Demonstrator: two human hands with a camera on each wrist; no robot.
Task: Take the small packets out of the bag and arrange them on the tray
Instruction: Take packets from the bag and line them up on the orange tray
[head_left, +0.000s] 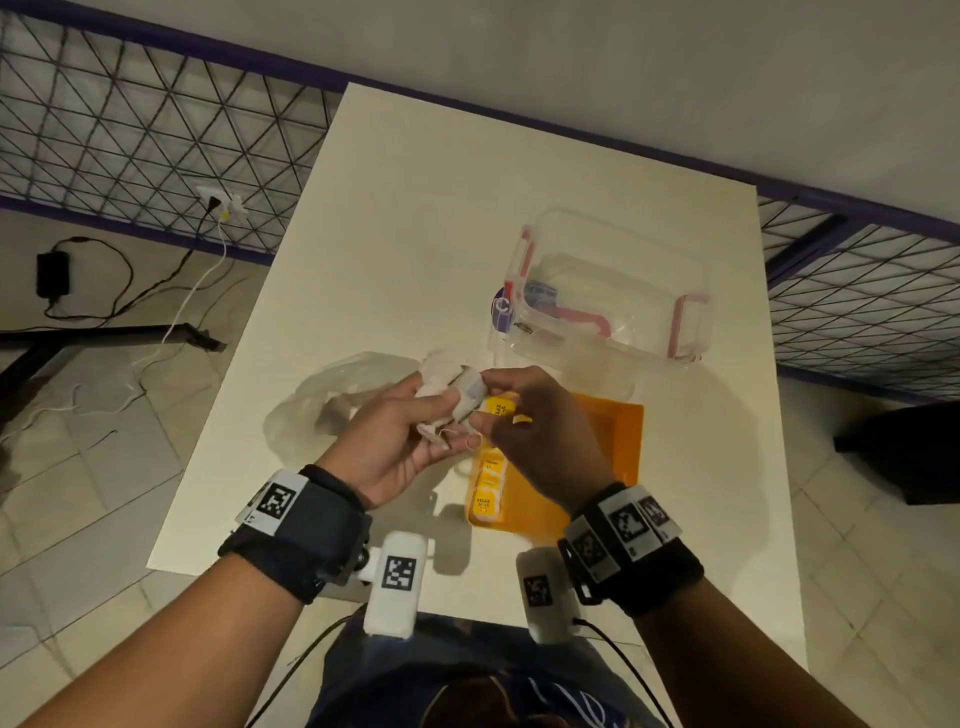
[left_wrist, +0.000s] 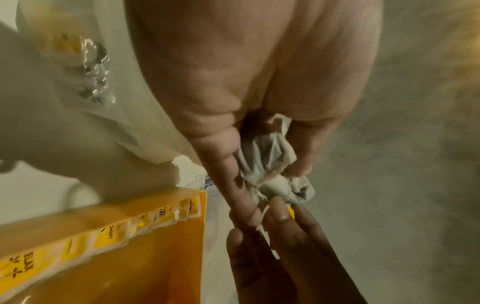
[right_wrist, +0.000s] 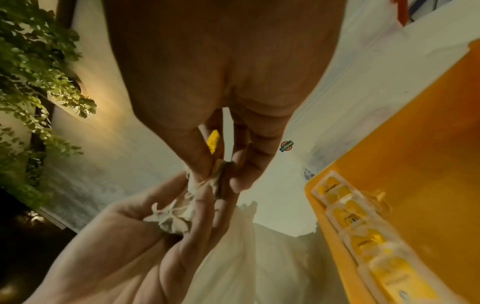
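In the middle of the head view I have my left hand palm up, fingers curled around a crumpled bunch of small white packets with strings. My right hand meets it from the right, thumb and fingertips pinching a small yellow-labelled packet at the edge of that bunch, so the two hands touch just above the near left part of the table.

The left wrist view shows the white bunch wedged between my left fingers, with my right fingertips closing on a thin string below it.

The flat orange plastic tray lies on the white table under my right hand, in the lower centre of the frame. A row of yellow packets sits along its left edge; the right wrist view shows the same row at lower right.

The crumpled clear plastic bag lies on the table left of my hands. A clear plastic box with pink clips stands beyond the tray, right of centre.
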